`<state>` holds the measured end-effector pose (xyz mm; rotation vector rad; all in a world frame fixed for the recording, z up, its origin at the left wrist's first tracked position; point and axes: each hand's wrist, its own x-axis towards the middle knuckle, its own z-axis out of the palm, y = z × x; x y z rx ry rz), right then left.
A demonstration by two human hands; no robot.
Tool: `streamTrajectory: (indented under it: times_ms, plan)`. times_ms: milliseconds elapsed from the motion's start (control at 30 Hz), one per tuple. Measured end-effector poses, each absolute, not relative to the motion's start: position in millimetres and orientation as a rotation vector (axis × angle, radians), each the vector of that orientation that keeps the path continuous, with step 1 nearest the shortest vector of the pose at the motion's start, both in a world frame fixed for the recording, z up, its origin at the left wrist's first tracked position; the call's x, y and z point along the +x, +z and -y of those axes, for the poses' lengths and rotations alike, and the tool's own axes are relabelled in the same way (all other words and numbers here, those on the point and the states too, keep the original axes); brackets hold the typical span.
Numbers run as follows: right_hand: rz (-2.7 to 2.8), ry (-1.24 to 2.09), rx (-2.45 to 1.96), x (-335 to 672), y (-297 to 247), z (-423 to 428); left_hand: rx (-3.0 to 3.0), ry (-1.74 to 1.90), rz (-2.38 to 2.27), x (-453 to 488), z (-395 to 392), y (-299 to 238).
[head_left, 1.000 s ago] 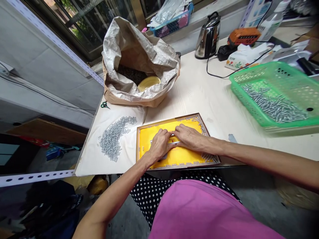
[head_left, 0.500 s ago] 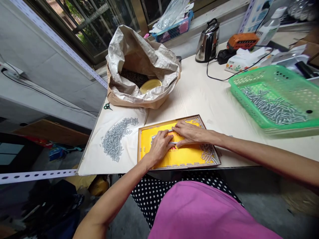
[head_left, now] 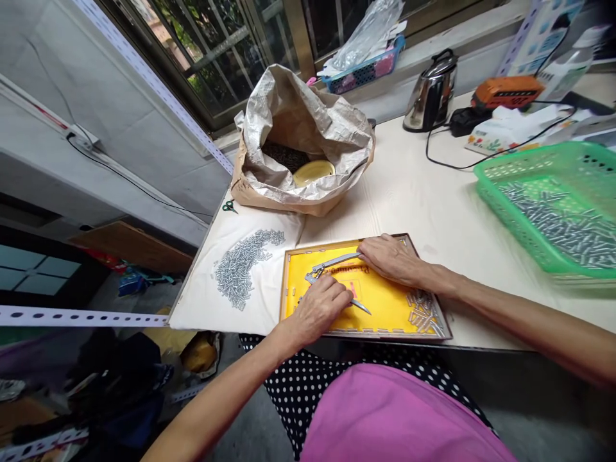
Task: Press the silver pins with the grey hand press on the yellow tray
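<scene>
A shallow tray [head_left: 394, 311] with a yellow bottom lies before me, small metal pins along its edges. My right hand [head_left: 392, 258] is closed around the right end of a long thin metal strip [head_left: 335, 260] near the tray's far side. Over the tray's middle, my left hand [head_left: 321, 305] is closed on a second metal strip [head_left: 360, 307], whose pointed end sticks out to the right. The strips spread apart like a V; whether they join at the left is unclear. Loose pins [head_left: 424, 313] gather in the tray's right corner.
Left of the tray, a heap of metal pins [head_left: 240, 266] lies on white cloth. Behind stands an open sack [head_left: 308, 199] with a yellow dish [head_left: 314, 172] inside. Green scissors [head_left: 230, 206], a green basket [head_left: 543, 250] of pins and a steel kettle [head_left: 430, 96] are around.
The hands have moved apart: my left hand came nearer to me, my right stayed near the tray's far edge. The strips, roughly parallel before, now spread wide. The view has shifted left.
</scene>
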<state>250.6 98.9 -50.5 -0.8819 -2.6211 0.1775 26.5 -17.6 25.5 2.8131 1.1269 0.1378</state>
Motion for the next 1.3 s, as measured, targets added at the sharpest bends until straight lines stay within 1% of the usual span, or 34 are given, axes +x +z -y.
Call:
streamTrajectory:
  times_ms: [100, 167, 233, 300, 367, 433, 533, 867, 1100, 1300]
  plan:
    - [2.607, 0.24, -0.951, 261.2, -52.5, -97.2, 2.853, 0.243, -1.094, 22.2, 19.4, 26.8]
    - [2.575, 0.279, -0.992, 269.3, -52.7, -97.1, 2.852, 0.39, -1.162, 12.4, 16.2, 27.6]
    - [2.548, 0.309, -1.011, 276.7, -52.3, -96.9, 2.742, 0.614, -1.442, -8.2, 6.1, 27.4]
    - [2.544, 0.354, -1.009, 282.1, -52.8, -95.9, 2.473, 0.832, -1.85, -39.2, -10.1, 24.3]
    - [2.538, 0.406, -1.002, 285.0, -55.3, -94.6, 2.158, 0.873, -2.171, -74.8, -27.8, 17.8]
    - [2.517, 0.454, -0.988, 285.9, -60.0, -93.9, 1.948, 0.763, -2.385, -106.9, -42.0, 9.3]
    - [2.478, 0.538, -0.95, 286.0, -67.8, -95.3, 1.849, 0.551, -2.491, -135.4, -53.5, -3.0]
    - [2.477, 0.578, -0.943, 286.7, -72.2, -96.3, 2.042, 0.023, -2.371, -139.9, -73.6, -22.8]
    - [2.545, 0.49, -0.903, 282.8, -66.3, -95.7, 2.04, -0.044, -2.331, -144.7, -83.3, -23.6]
    - [2.568, 0.355, -0.818, 276.5, -55.0, -91.0, 2.126, 0.017, -2.247, -139.7, -78.2, -11.5]
